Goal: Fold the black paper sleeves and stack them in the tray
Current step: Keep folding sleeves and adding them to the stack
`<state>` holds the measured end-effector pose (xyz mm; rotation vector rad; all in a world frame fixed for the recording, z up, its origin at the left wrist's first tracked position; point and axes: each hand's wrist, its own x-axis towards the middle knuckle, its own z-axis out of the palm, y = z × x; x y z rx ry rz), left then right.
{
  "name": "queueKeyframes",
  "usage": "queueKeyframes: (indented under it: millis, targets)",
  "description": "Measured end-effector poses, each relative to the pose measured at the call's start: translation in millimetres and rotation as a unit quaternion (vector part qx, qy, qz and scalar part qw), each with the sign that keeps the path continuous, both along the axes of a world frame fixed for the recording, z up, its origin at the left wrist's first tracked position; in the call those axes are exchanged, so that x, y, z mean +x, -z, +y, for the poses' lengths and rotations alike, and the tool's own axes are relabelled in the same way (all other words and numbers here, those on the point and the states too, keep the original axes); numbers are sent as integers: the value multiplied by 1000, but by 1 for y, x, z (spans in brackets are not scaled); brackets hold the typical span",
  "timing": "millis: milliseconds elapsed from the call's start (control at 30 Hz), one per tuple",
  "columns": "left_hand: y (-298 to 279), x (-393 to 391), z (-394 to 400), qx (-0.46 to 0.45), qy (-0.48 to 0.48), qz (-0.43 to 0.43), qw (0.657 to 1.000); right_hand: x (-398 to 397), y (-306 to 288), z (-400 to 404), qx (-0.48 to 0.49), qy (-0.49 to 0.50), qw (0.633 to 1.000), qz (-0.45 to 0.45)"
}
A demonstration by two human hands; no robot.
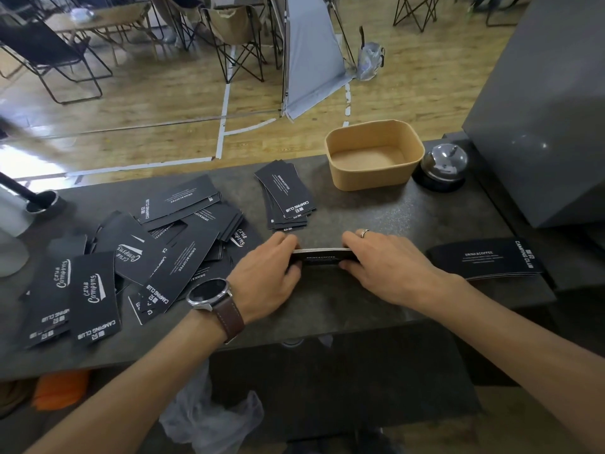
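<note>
black sleeves (288,194) reading "CAMPING CLUB", "DRINK&COFFEE"

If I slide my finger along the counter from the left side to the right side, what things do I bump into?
Messy pile of black sleeves → small neat stack of sleeves → left hand → bundle of sleeves held on edge → right hand → tan tray → silver bell → flat sleeves.

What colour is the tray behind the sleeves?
Plain tan tray, seen in the head view.
</note>
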<state>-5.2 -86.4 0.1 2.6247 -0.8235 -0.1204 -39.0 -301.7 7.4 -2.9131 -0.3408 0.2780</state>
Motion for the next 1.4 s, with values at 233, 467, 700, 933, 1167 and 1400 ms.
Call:
queueKeyframes:
  millis: [233, 467, 700, 933, 1167, 1400]
  targets:
    - [5, 1, -6, 21, 19, -20, 999, 0, 2, -3, -22, -7, 999, -23]
    - [-2, 8, 0, 31, 65, 17, 997, 1, 4, -3, -8, -7, 1000, -14]
    - [-19, 75, 8, -36, -70, -24, 997, -1, 4, -2, -5, -5, 1000, -15]
    - [-12, 157, -4, 13, -150, 26, 988, -2, 4, -2, -12, -7, 1000, -19]
    - [-8, 182, -14, 79, -111, 41, 990, -4, 7, -2, 3, -6, 1000, -26]
    - [0, 183, -9, 90, -141, 3, 986, -3, 9, -4, 1, -9, 1000, -30]
